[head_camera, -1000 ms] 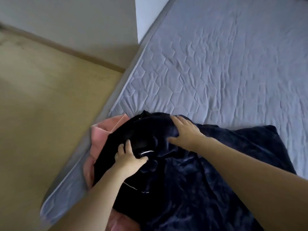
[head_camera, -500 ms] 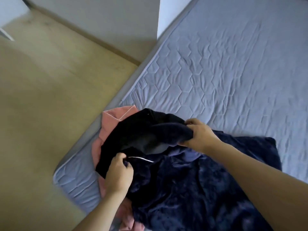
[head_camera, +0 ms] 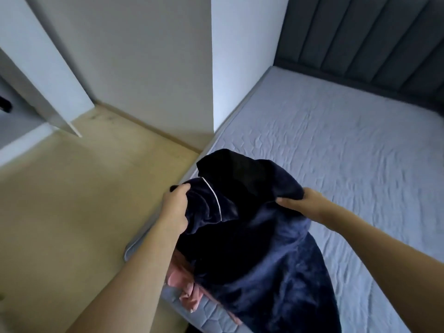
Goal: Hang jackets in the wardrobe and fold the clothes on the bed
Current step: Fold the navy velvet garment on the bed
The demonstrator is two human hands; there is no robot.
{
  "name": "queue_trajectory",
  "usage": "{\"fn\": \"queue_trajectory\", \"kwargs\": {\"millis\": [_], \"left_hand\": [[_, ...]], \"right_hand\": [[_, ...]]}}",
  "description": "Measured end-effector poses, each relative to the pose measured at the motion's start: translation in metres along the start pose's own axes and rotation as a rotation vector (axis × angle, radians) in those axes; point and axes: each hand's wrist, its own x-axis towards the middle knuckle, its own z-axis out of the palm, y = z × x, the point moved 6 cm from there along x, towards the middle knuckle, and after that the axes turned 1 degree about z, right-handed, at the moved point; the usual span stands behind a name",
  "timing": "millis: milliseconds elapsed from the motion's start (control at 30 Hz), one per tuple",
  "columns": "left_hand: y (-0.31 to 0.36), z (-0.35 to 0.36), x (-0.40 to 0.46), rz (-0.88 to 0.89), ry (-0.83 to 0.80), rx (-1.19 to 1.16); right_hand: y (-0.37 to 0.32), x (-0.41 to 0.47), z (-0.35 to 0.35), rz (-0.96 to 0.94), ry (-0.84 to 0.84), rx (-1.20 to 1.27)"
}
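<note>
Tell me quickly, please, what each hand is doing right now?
Left hand: closed, gripping the navy garment.
Right hand: closed, gripping the same navy garment.

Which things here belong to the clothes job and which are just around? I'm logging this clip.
Part of the job:
- navy garment, gripped by the left hand and the right hand
- pink garment under it
- bed
- open white door at left, maybe the wardrobe's

Just around:
- grey headboard
- wooden floor
- wall

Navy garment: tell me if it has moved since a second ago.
Yes. Both hands have lifted the navy garment up off the pink garment, which stays on the bed.
</note>
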Motion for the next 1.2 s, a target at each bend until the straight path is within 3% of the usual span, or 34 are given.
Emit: {"fn": "queue_trajectory", "kwargs": {"millis": [100,300,400,500,633,767,867,933,1000,1133,1200], "left_hand": [[0.044,0.016,-0.056,0.053,-0.041,-0.072],[0.130,0.062,-0.140,0.280,-0.275,0.019],[0.173,0.090,-0.177,0.502,-0.415,0.153],[0.194,0.120,-0.217,0.761,-0.552,0.343],[0.201,0.138,-0.251,0.855,-0.667,0.303],[0.223,0.126,-0.265,0.911,-0.689,0.248],[0.241,0.100,-0.253,1.003,-0.512,0.339],[0.236,0.079,-0.232,0.940,-0.402,0.368],[0.207,0.070,-0.205,0.769,-0.405,0.466],[0.096,0.095,-0.167,0.373,-0.673,0.956],[0.053,0.123,-0.168,0.322,-0.769,1.030]], "right_hand": [[-0.004,-0.045,-0.027,-0.013,0.044,0.028],[0.001,-0.091,-0.048,0.089,0.078,-0.096],[-0.011,-0.111,-0.044,0.064,0.088,0.009],[-0.043,-0.125,-0.032,-0.019,-0.047,0.197],[-0.091,-0.134,-0.010,-0.196,-0.156,0.200],[-0.110,-0.132,-0.014,-0.296,0.102,0.214],[-0.114,-0.139,-0.038,-0.228,0.284,0.211],[-0.124,-0.149,-0.064,-0.215,0.377,0.265],[-0.139,-0.163,-0.093,-0.234,0.468,0.408],[-0.175,-0.196,-0.132,-0.327,0.621,0.664],[-0.187,-0.216,-0.144,-0.378,0.654,0.745]]}}
